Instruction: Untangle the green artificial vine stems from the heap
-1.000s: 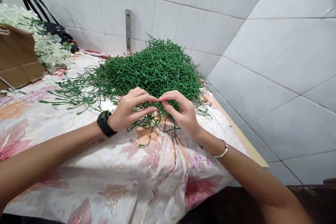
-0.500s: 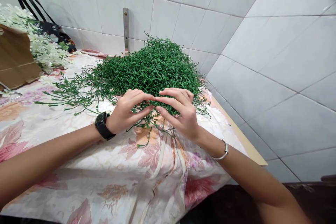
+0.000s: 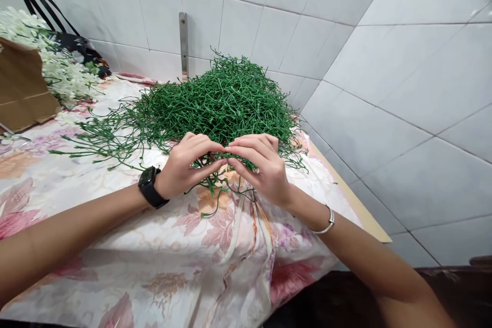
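In front of a big heap of thin green plastic flower stems [image 3: 230, 97], my two hands meet at the fingertips. My left hand [image 3: 192, 161], with a black watch at the wrist, has its index finger and thumb stretched out with a gap between them. Facing it, my right hand [image 3: 261, 164] wears a silver bangle; its fingers reach left, thumb apart from them. The index tips touch or nearly touch. I see no stem plainly held in either hand. Several loose stems [image 3: 215, 205] lie on the cloth just below.
A floral tablecloth [image 3: 126, 251] covers the table. White artificial flowers [image 3: 69, 79], a torn brown cardboard box [image 3: 25, 87] and a dark bag with black straps [image 3: 73, 43] stand at left. Tiled walls rise behind and at right; a metal bracket [image 3: 183, 43] is upright against the back one.
Both hands have dropped very slightly, and the right fingers have drawn closer together. The stem heap stays as it was.
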Demonstrator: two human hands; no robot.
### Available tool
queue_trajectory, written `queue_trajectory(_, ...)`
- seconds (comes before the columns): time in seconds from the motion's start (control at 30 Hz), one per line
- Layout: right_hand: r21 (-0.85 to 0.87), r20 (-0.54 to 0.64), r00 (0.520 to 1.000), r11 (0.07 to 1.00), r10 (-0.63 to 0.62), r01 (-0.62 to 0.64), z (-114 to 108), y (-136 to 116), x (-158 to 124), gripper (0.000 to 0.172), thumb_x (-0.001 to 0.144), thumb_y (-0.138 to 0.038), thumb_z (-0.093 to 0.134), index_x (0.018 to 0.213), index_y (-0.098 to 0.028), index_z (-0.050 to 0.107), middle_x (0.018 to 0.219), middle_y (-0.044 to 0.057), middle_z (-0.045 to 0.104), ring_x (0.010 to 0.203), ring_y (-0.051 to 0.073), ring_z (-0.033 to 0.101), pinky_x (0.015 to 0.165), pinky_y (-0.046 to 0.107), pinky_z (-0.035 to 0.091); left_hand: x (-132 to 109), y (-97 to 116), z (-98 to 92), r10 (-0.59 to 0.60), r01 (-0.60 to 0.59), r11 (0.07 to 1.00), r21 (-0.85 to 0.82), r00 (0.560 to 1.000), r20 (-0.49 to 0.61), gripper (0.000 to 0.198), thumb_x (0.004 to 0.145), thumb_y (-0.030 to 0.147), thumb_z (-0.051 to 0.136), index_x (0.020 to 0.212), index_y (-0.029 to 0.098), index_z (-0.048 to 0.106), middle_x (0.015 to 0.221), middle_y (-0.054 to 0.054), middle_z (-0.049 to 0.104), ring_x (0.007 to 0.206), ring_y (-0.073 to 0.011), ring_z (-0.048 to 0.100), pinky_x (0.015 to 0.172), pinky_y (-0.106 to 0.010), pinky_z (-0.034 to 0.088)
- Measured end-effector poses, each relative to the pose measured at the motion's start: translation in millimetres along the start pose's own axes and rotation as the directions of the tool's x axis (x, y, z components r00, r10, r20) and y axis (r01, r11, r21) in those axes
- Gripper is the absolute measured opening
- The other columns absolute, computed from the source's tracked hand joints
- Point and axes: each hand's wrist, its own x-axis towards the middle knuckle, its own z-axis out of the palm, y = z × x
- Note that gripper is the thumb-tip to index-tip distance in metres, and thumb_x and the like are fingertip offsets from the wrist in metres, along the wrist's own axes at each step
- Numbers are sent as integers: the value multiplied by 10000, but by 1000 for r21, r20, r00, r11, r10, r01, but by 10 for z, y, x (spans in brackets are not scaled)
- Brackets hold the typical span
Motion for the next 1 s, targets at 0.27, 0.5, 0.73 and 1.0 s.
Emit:
queue_trajectory(0.27,9,-19,1000,1000,-17,17,18,20,-14,153,774,-190,555,922,-204,590,872,42,598,874,153,533,738,323,438,0,24,-4,6,-6,1000,0,999,-35,115,774,231,569,868,164,577,694,-12,588,638,-117,503,606,-259,372)
queue_trajectory(0.5,88,28,998,995,-49,47,30,35,-15,188,788,-141,527,966,-188,564,905,40,630,839,131,565,738,309,471,18,35,-43,22,-22,1000,-12,999,-42,82,762,227,585,808,160,577,689,-9,589,648,-115,501,613,-263,363)
queue_trajectory(0.73,158,-17,994,981,-107,109,44,6,-13,183,764,-90,536,932,-157,565,896,50,659,888,137,591,762,315,517,32,52,-46,3,-2,1000,-25,1000,28,43,749,189,558,745,155,532,746,-33,572,725,-142,489,681,-293,386)
queue_trajectory(1.0,170,-27,991,976,-132,135,70,-11,-32,109,722,-89,574,781,-154,509,879,74,639,874,147,586,752,321,529,27,60,-31,10,-2,997,-74,995,102,64,750,168,536,712,149,487,769,-50,577,770,-161,468,710,-317,394)
